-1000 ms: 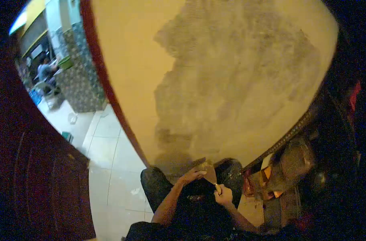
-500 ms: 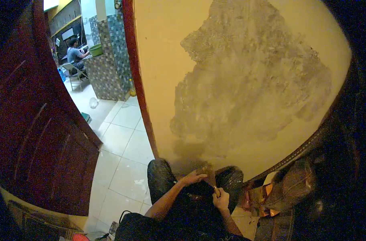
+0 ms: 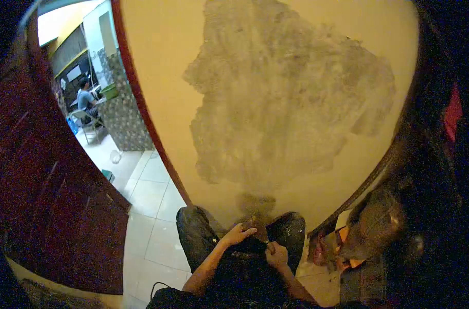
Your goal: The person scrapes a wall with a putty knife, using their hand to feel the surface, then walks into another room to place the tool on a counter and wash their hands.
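My right hand point(image 3: 277, 255) is closed round the handle of a flat scraper-like tool point(image 3: 260, 230), between my knees. The tool's blade points up and to the left. My left hand point(image 3: 238, 235) is beside the blade, fingers stretched toward it; whether they touch it is hard to make out. Beyond my knees rises a yellow wall point(image 3: 162, 77) with a large rough grey-brown patch point(image 3: 291, 98). A smaller dark patch point(image 3: 256, 203) lies low on the wall, just above the tool.
A dark red door point(image 3: 54, 195) stands at the left. Through the doorway, a person point(image 3: 85, 96) sits on a folding chair point(image 3: 92, 129) near a green basin point(image 3: 110, 91). White tiles point(image 3: 152, 198) cover the floor. Dark bags or cloth point(image 3: 373, 226) lie at the right.
The view has turned, so the wall patch and doorway appear further left. My hands keep nearly the same pose, with the tool still in my right hand.
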### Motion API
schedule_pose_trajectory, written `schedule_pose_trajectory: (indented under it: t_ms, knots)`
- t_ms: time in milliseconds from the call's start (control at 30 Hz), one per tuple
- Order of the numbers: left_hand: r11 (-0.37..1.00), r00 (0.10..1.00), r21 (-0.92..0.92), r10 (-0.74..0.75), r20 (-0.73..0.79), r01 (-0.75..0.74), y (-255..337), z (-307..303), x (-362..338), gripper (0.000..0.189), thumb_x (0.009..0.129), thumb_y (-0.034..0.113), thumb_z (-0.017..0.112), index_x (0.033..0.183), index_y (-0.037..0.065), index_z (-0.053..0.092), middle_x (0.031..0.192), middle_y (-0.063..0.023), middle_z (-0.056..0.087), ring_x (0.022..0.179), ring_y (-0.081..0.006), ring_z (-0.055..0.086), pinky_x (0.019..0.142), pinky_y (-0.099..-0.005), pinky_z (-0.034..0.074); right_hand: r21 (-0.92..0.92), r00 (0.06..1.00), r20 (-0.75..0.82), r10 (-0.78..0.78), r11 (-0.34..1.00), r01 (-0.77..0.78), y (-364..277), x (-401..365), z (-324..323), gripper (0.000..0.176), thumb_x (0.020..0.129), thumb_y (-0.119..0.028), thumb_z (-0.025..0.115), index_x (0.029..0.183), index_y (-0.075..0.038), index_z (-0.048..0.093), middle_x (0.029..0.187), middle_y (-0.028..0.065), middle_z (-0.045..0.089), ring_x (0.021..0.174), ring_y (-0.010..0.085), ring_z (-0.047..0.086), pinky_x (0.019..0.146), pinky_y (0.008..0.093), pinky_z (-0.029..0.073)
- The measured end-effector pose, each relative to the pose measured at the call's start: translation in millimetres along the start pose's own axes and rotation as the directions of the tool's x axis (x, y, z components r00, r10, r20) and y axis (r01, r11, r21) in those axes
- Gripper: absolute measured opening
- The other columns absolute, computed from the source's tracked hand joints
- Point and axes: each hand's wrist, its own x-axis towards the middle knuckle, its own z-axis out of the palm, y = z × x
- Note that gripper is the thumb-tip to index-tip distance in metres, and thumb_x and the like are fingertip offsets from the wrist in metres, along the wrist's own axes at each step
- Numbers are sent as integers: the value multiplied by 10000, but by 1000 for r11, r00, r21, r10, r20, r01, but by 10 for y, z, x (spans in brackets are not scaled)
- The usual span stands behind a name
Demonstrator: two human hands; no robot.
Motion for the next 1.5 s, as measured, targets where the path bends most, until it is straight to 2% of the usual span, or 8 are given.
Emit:
schedule_pose_trajectory:
  t_ms: [433, 733, 833, 900, 1033, 1133, 1233, 1500]
  knots:
    - [969, 982, 164, 186, 19, -187, -14, -90, -19, 363, 949, 352, 599, 835, 9, 571, 611, -75, 493, 576, -177, 425, 558, -360, 372, -98, 1000, -13, 19, 995, -20, -290, -80, -188, 166, 759, -222, 665, 817, -91, 582, 671, 145, 601, 634, 389, 620, 572, 451, 487]
    - [994, 997, -102, 33, -70, -40, 238, -218, -137, 352, 941, 318, 604, 733, 42, 538, 601, -8, 456, 572, -139, 427, 567, -329, 366, -16, 913, 408, -12, 1000, 20, -613, 404, -685, 318, 902, -340, 610, 878, -30, 674, 861, 203, 663, 810, 387, 645, 700, 439, 510]
    - [950, 987, -276, -160, -29, 146, 545, -435, -249, 349, 932, 292, 614, 669, 85, 517, 591, 21, 440, 563, -113, 405, 554, -304, 338, 27, 980, 161, -115, 993, 112, -382, 769, -530, 317, 902, -332, 603, 877, -24, 673, 851, 206, 665, 792, 408, 637, 710, 456, 508]
    - [945, 985, -296, -163, -62, 137, 674, -549, -277, 360, 926, 286, 621, 633, 114, 501, 585, 37, 436, 565, -101, 393, 544, -283, 318, -112, 963, 270, -21, 992, 53, -271, 1079, -469, 408, 899, -419, 567, 1033, -47, 665, 1061, 202, 665, 1007, 413, 610, 885, 478, 488]
    - [909, 973, -414, -131, -192, 41, 775, -605, -299, 241, 905, 271, 641, 738, 121, 552, 617, 47, 431, 562, -81, 379, 540, -267, 323, -316, 928, 350, -126, 917, 244, 313, 1553, 257, 342, 868, -361, 588, 930, -37, 677, 976, 222, 673, 917, 414, 639, 808, 487, 509]
    - [942, 984, -334, -28, -176, -33, 864, -713, -359, 161, 891, 252, 647, 851, 110, 584, 646, 55, 431, 562, -73, 371, 536, -264, 322, -598, 914, 367, -174, 709, 375, 1021, 1544, 1122, 516, 883, -506, 491, 1139, -94, 670, 1173, 185, 647, 1101, 387, 593, 937, 506, 466]
    - [892, 981, -444, -151, -122, 82, 718, -784, -413, 383, 855, 237, 649, 1188, 55, 597, 882, 42, 587, 726, -67, 479, 600, -227, 386, -561, 818, 563, 116, 781, 275, 1490, 1403, 1552, 568, 884, -545, 467, 1151, -90, 676, 1198, 189, 642, 1140, 379, 588, 967, 492, 462]
    - [900, 977, -435, -83, -199, -12, 1086, -690, -633, 245, 887, 236, 644, 1072, 84, 594, 785, 66, 502, 622, -63, 416, 542, -235, 331, -613, 509, 731, 454, 765, 199, 261, 1383, 705, 668, 894, -650, 361, 1233, -157, 656, 1320, 135, 590, 1219, 363, 556, 1024, 476, 437]
